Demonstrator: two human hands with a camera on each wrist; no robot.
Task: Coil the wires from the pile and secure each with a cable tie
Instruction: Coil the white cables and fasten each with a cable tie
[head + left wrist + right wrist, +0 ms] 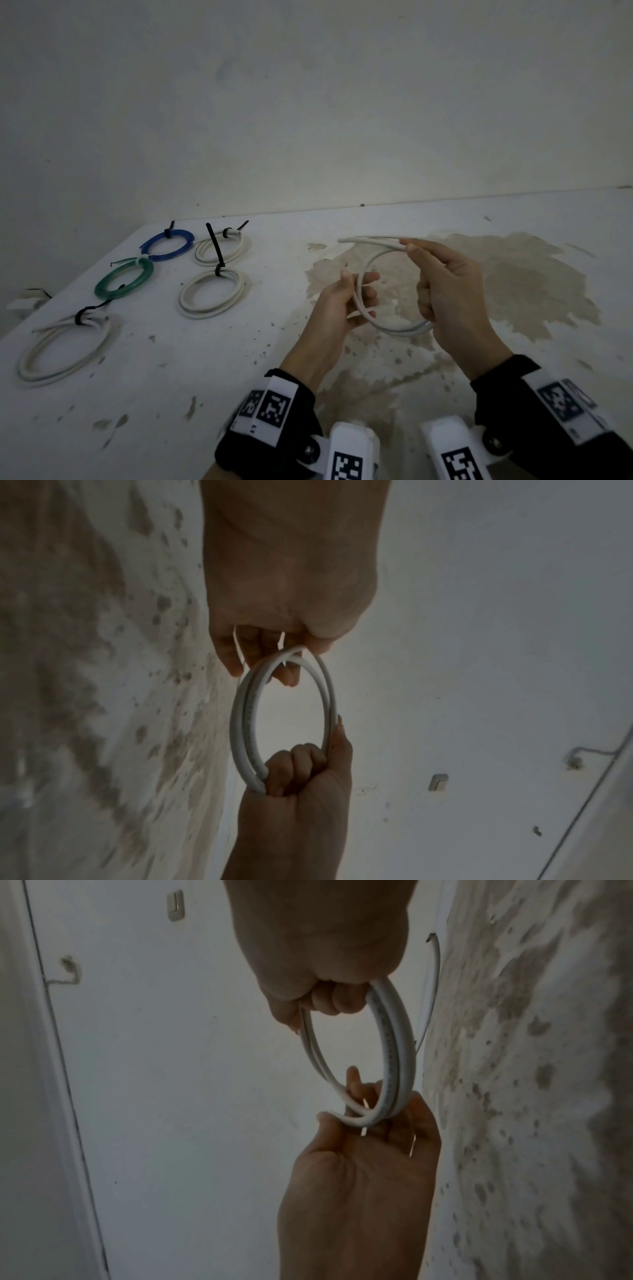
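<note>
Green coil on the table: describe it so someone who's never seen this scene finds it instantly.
Start at the stained white table and look to its far left corner, where five tied coils lie in a cluster. The green coil sits in the middle of that group, just in front of the blue coil and left of the nearer small white coil. It is the only green one.

Head view is taken from above and behind both wrists, facing forward and down over the counter toward the wall. Left wrist view is set close along the left hand, facing the right hand. Right wrist view is set close along the right hand, facing the left hand. The white wire loop held between both hands is shared by all three views.
</note>
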